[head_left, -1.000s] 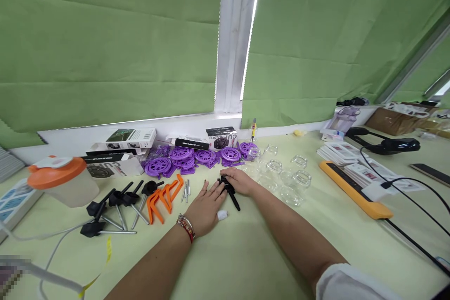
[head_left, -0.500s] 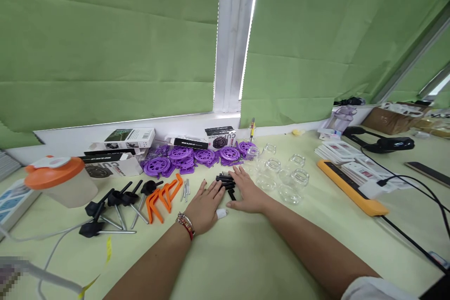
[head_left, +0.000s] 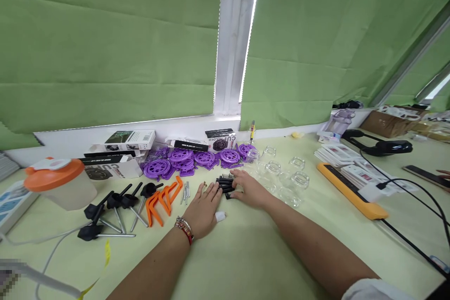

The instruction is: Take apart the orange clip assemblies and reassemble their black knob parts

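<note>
Small black plastic parts [head_left: 226,183] sat on the worktop [head_left: 246,253] just in front of the purple wheels [head_left: 183,159]. I judged them light, stiff, easy to scatter; best pinched at the sides. Left hand [head_left: 203,209] lay flat, fingers spread; right hand [head_left: 250,190] cupped them loosely. Vs 0.5 s ago: right hand closer in.

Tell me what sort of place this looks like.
Probably a small assembly or packing bench: sorted purple wheels, orange brackets and product boxes line the table beside the window blinds.
</note>
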The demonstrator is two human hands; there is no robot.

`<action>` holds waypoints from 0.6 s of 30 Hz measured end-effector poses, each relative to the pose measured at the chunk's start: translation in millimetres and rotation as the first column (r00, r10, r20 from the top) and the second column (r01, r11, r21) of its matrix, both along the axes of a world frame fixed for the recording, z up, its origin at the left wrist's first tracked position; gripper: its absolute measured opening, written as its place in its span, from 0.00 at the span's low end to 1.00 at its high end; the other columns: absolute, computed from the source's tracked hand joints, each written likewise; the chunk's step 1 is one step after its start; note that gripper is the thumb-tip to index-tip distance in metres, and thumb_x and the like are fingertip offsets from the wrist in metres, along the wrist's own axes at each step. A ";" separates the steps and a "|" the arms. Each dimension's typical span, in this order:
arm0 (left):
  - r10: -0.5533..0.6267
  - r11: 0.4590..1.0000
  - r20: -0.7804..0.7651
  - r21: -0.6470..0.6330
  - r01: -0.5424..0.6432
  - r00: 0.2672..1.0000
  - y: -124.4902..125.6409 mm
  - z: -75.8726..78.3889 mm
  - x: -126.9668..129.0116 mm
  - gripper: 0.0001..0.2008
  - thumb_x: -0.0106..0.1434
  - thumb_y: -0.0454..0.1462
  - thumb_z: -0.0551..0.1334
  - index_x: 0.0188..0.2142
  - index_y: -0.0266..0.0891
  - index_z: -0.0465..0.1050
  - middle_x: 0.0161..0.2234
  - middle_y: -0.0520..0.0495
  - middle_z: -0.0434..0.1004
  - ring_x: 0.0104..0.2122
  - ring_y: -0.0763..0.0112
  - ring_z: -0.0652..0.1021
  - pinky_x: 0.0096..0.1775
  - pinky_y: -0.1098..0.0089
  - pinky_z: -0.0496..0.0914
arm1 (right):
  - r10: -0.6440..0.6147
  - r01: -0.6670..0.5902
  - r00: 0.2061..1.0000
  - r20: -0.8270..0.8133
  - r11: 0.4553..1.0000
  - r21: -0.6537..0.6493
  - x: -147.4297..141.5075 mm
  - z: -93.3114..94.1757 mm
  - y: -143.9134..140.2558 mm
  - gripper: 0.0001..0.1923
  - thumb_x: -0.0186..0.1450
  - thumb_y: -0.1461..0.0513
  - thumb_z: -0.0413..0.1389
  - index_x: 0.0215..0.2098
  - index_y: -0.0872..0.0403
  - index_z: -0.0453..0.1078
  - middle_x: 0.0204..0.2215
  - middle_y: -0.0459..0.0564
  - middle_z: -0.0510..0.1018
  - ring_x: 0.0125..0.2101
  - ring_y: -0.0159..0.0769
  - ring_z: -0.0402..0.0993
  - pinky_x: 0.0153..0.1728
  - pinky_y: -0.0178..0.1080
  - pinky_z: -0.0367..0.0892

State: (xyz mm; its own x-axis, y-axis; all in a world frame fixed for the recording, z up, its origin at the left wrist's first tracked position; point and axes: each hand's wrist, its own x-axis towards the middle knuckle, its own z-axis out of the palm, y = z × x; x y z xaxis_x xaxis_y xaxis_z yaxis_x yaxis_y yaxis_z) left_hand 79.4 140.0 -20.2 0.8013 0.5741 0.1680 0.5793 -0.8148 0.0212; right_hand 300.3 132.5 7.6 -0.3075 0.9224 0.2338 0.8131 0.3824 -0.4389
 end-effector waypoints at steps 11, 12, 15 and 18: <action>0.005 0.999 -0.033 -0.039 -0.006 0.999 -4.2 8.9 -2.4 0.33 0.64 0.52 0.40 0.62 0.36 0.45 0.63 0.38 0.46 0.62 0.58 0.48 0.60 0.51 0.38 | -0.136 0.160 0.950 0.281 0.985 -0.062 -43.9 15.3 83.1 0.08 0.58 0.64 0.54 0.33 0.51 0.76 0.31 0.48 0.78 0.36 0.36 0.72 0.35 0.33 0.61; 0.002 0.999 -0.035 -0.045 -0.004 0.999 -4.4 9.3 -2.8 0.33 0.64 0.52 0.40 0.62 0.36 0.44 0.63 0.38 0.46 0.62 0.58 0.48 0.59 0.51 0.38 | -0.132 0.159 0.947 0.294 0.985 -0.069 -45.4 14.2 86.1 0.08 0.58 0.65 0.55 0.32 0.51 0.76 0.30 0.48 0.78 0.36 0.36 0.72 0.34 0.33 0.61; -0.002 0.998 -0.040 -0.058 0.000 0.999 -4.4 10.5 -3.1 0.32 0.64 0.52 0.41 0.62 0.37 0.44 0.63 0.39 0.46 0.62 0.57 0.48 0.59 0.50 0.37 | -0.122 0.156 0.938 0.325 0.984 -0.081 -47.3 11.3 91.6 0.08 0.56 0.65 0.55 0.30 0.51 0.76 0.29 0.48 0.78 0.34 0.36 0.71 0.32 0.32 0.60; -0.003 0.998 -0.038 -0.070 0.000 0.999 -4.1 11.3 -2.7 0.32 0.64 0.52 0.41 0.62 0.38 0.44 0.64 0.39 0.45 0.62 0.57 0.47 0.59 0.50 0.37 | -0.111 0.150 0.930 0.349 0.985 -0.086 -47.4 9.2 94.4 0.09 0.55 0.66 0.54 0.29 0.51 0.76 0.30 0.48 0.78 0.34 0.36 0.71 0.31 0.32 0.59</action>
